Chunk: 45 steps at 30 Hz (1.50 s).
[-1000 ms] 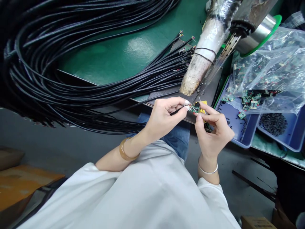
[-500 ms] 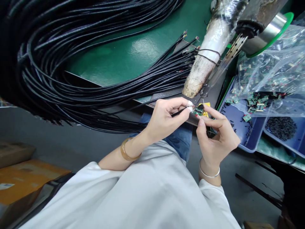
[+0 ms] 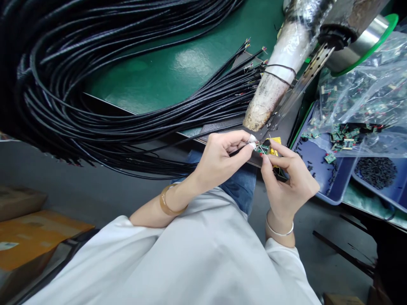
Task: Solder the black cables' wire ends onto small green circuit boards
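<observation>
Green bench top (image 3: 149, 78), black cables (image 3: 178, 111), two blue trays (image 3: 321, 166)

From my head, my only camera looks forward and steeply down, near enough to take in my shirt (image 3: 203, 245), left hand (image 3: 218, 157), right hand (image 3: 290, 174) and the tabletop (image 3: 190, 63) beyond.

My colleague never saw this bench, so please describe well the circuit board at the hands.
Find the thick white tube slanting over the table. Just below its tip, between the left hand and right hand, is the small green circuit board. Unlike the boards heaped by the plastic bag, it sits at fingertips.
</observation>
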{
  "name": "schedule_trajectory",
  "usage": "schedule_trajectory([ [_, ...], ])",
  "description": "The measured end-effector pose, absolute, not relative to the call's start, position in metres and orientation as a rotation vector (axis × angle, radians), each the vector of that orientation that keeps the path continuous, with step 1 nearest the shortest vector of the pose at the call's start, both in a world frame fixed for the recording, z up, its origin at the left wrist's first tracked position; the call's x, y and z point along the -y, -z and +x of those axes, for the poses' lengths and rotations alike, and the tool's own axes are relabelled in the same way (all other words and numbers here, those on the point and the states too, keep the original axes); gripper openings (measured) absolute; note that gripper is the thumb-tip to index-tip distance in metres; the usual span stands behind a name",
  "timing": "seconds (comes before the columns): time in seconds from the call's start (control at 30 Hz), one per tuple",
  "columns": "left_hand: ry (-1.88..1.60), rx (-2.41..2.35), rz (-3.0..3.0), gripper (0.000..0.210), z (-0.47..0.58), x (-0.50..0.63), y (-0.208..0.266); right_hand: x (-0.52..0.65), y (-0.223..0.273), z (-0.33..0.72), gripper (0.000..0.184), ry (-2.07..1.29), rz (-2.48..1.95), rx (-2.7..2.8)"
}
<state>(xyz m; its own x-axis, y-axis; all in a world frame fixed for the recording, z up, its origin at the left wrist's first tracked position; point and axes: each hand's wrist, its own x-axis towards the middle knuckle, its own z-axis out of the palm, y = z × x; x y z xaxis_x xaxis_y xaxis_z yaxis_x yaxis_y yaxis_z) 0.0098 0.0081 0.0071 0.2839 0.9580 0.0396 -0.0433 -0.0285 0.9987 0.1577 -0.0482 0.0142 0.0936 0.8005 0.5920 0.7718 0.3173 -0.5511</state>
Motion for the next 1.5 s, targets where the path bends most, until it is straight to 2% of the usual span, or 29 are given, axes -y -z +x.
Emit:
schedule_trajectory([
  [0.47,-1.094,-0.912,1.42,0.012,0.009,-0.008,-0.007,0.052,-0.022,0.154,0.019,-0.017,-1.425,1.637],
  [0.73,-1.005,-0.962,1.429,0.013,0.008,-0.009,0.0,0.052,-0.02,0.159,0.02,-0.015,-1.438,1.742],
  [1.0,-0.951,-0.911,1.291,0.015,0.007,-0.008,-0.005,0.057,-0.014,0.151,0.021,0.128,-1.443,1.641],
  [1.07,-0.939,-0.865,1.223,0.016,0.005,-0.007,-0.006,0.059,-0.011,0.15,0.019,0.031,-1.474,1.56],
  [1.2,-0.916,-0.776,1.168,0.015,-0.002,-0.006,-0.006,0.061,-0.012,0.154,0.01,-0.396,-1.502,1.348],
  [1.27,-0.881,-0.763,1.154,0.014,-0.004,-0.006,-0.005,0.061,-0.014,0.156,0.009,-0.466,-1.5,1.335],
  [1.5,-0.942,-0.82,1.142,0.009,0.002,-0.002,-0.004,0.062,-0.013,0.153,0.018,-0.111,-1.482,1.571],
])
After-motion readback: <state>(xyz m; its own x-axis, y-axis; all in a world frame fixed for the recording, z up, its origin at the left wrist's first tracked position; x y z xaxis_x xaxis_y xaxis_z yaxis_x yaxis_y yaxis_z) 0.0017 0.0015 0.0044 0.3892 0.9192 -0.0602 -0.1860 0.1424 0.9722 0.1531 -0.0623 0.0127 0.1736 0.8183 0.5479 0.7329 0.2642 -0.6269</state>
